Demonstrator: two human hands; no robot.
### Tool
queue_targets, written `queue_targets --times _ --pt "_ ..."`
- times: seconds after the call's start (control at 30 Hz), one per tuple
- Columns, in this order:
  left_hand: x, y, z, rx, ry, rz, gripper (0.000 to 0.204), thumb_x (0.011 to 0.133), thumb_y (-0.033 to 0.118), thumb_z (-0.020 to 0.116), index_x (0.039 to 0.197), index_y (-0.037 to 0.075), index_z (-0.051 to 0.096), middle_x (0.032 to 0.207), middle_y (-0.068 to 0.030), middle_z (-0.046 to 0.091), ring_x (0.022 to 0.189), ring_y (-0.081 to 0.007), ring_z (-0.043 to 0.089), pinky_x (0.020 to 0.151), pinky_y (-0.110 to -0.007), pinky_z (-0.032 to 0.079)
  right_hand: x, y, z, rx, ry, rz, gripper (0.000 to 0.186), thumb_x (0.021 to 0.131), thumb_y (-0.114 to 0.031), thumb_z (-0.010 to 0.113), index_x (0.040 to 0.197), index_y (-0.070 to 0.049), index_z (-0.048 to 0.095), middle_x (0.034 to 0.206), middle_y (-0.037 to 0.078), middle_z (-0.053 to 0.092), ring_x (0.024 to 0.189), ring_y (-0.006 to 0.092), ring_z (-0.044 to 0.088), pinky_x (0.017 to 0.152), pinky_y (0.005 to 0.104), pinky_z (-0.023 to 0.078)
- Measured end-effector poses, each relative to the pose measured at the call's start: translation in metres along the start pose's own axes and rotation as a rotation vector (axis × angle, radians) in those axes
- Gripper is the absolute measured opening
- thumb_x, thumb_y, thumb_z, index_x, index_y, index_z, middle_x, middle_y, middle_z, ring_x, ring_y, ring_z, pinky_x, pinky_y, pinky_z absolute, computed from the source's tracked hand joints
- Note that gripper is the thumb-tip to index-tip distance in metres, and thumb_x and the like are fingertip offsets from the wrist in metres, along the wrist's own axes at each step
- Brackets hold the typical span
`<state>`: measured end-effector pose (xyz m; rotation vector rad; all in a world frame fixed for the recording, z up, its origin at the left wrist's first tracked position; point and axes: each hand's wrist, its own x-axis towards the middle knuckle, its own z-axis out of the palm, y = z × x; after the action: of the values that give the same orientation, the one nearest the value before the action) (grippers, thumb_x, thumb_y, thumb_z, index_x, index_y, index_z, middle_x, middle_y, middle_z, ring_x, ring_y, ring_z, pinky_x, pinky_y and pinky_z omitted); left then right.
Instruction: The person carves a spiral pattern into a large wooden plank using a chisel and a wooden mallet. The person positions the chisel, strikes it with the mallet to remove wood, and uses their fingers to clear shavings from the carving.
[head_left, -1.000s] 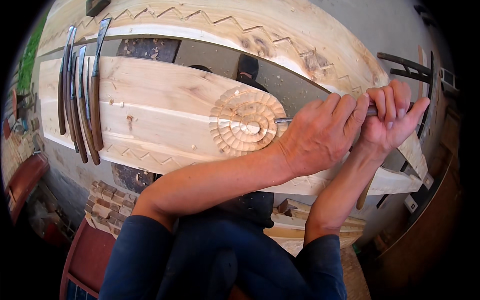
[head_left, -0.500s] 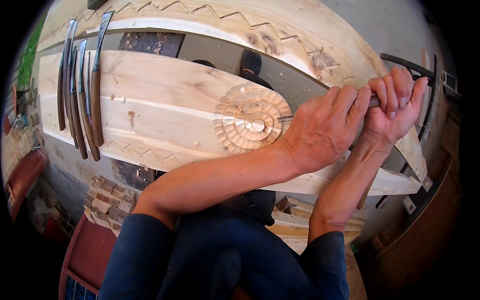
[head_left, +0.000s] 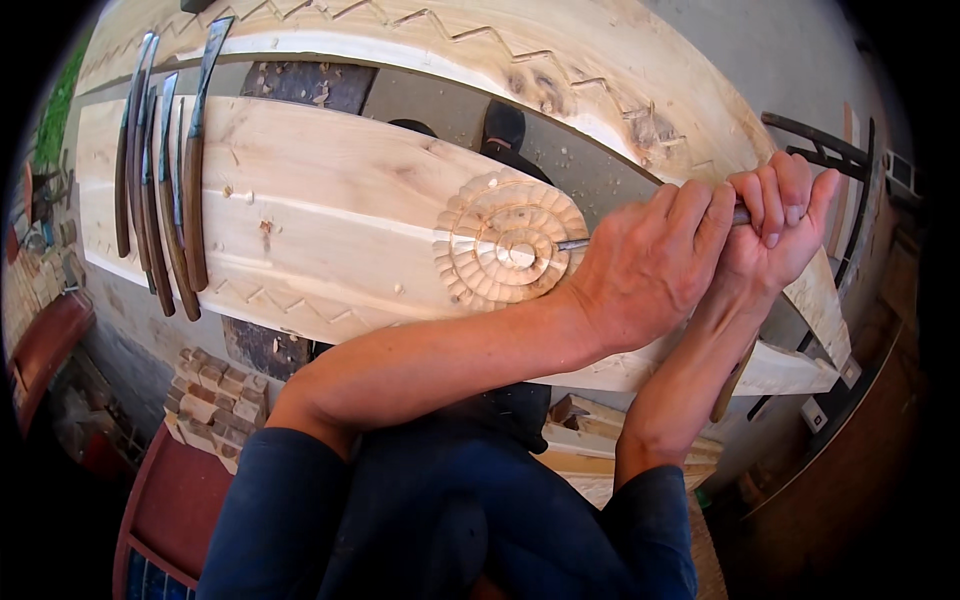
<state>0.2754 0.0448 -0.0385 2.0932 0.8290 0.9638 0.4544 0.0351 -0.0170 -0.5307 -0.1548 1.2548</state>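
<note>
Right grip (head_left: pixel 775 208) sits lower in view than half a second earlier; chisel (head_left: pixel 573 244) tip at right side of carved spiral (head_left: pixel 508 243).
Left grip (head_left: pixel 650 265) closed round the chisel near its blade, right one clenched further back; spiral lies on pale plank (head_left: pixel 330 190). Judgement: left should steer and brake, right feed light pressure; short shallow cuts, following the curve, should spare neighbouring scallops.

– Board (head_left: pixel 320 180)?
– Cream; scalloped spiral (head_left: pixel 485 225), tan grooves.
– Chisels (head_left: pixel 195 225), board's left end?
– Brown handles, blue-grey blades.
– Plank (head_left: pixel 600 60), beyond board?
– Cream too; brown knots, dark zigzag line.
– Sleeves (head_left: pixel 270 500), board's near side?
– Navy blue.
</note>
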Motion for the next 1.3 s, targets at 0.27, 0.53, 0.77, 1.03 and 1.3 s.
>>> queue_targets --times 0.27,0.53,0.77,1.03,1.3 --pt "-0.006 0.004 0.003 0.123 0.177 0.240 0.055 0.087 0.013 0.068 0.138 -0.005 0.061 0.097 -0.0082 0.059 0.074 -0.0189 0.060 0.055 -0.029 0.050 -0.006 -0.008 0.013 0.160 -0.216 -0.020 0.058 0.117 -0.050 0.042 0.071 -0.014 0.039 0.059 0.000 0.041 0.038 0.0077 0.028 0.037 0.0243 0.024" --pt "0.001 0.000 0.002 -0.034 0.061 0.173 0.054 0.087 0.010 0.066 0.137 -0.008 0.060 0.099 -0.0105 0.059 0.078 -0.0214 0.062 0.059 -0.031 0.053 -0.004 -0.013 0.015 0.003 -0.098 -0.085 0.060 0.116 -0.053 0.042 0.070 -0.014 0.038 0.060 0.000 0.042 0.037 0.0076 0.029 0.038 0.0233 0.024" --pt "0.001 0.000 0.004 -0.037 0.069 0.156 0.057 0.085 0.010 0.068 0.138 -0.008 0.059 0.097 -0.0112 0.058 0.079 -0.0233 0.062 0.061 -0.034 0.055 -0.001 -0.013 0.011 -0.027 -0.111 -0.038 0.061 0.114 -0.056 0.044 0.069 -0.015 0.039 0.061 -0.001 0.044 0.037 0.0066 0.030 0.040 0.0224 0.025" --pt "0.001 0.002 0.005 -0.062 0.066 0.173 0.057 0.085 0.008 0.068 0.139 -0.007 0.058 0.097 -0.0109 0.057 0.078 -0.0234 0.062 0.060 -0.034 0.054 -0.004 -0.019 0.014 -0.053 -0.122 -0.037 0.062 0.115 -0.055 0.043 0.068 -0.015 0.038 0.061 -0.001 0.044 0.037 0.0068 0.030 0.040 0.0225 0.025" --pt "0.003 0.001 0.006 -0.053 0.062 0.155 0.056 0.085 0.007 0.068 0.138 -0.007 0.059 0.096 -0.0104 0.057 0.078 -0.0233 0.062 0.059 -0.033 0.054 -0.001 -0.017 0.014 -0.022 -0.149 -0.010 0.061 0.116 -0.051 0.041 0.067 -0.014 0.039 0.061 0.000 0.043 0.038 0.0079 0.030 0.042 0.0239 0.025"
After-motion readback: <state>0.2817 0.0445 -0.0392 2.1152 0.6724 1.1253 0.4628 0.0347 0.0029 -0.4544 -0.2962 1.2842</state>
